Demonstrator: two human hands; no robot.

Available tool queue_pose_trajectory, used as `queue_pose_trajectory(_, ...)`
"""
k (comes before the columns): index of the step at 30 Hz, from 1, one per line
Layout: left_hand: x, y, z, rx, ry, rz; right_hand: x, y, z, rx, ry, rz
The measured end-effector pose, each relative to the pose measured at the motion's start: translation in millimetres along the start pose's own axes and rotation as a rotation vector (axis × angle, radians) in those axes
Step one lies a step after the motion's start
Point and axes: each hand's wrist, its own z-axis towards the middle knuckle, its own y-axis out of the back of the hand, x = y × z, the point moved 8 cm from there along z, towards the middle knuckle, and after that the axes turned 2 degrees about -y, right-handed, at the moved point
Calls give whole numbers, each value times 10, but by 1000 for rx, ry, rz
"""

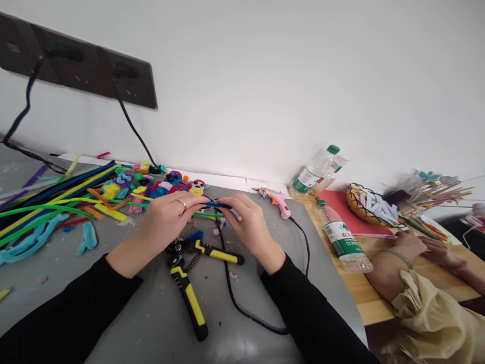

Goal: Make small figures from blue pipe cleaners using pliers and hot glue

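Observation:
Between my two hands stretches a short dark blue pipe cleaner (217, 205), held level above the grey mat. My left hand (166, 215), with a ring on one finger, pinches its left end. The fingers of my right hand (246, 220) are closed on the other end. Just below them lie wire strippers (185, 268) with yellow and black handles spread apart. A small blue fuzzy piece (194, 236) rests by their jaws. Behind my left hand sit several small pipe cleaner figures (172, 183) in mixed colours.
Many loose pipe cleaners (56, 202) cover the mat's left side. A pink glue gun (278, 199) trails its black cord (237, 306) across the mat. Water bottles (343, 237) and a basket of paper strips (373, 205) stand right, near another person's hands (409, 247).

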Motion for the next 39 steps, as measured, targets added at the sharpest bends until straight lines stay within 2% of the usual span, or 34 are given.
queue_pose_trajectory(13, -25, -39, -47, -31, 82, 29, -94, 53, -14, -110, -103, 25)
queue_pose_trajectory(17, -18, -72, -15, 20, 54, -28, -84, 41, -14, -80, -75, 10)
queue_pose_trajectory(25, 10, -60, -18, 25, 31, -40, -12, -25, 0, 36, 2, -26)
queue_pose_trajectory(32, -150, 27, -7, -93, -108, 75, -20, -26, -5, -8, -21, -47)
queue_pose_trajectory(36, -218, 49, -29, -175, -101, 152, -27, -3, -14, -62, -60, -8)
queue_pose_trajectory(39, -237, 46, -40, -184, -102, 156, -50, -5, -11, -60, -80, 3)
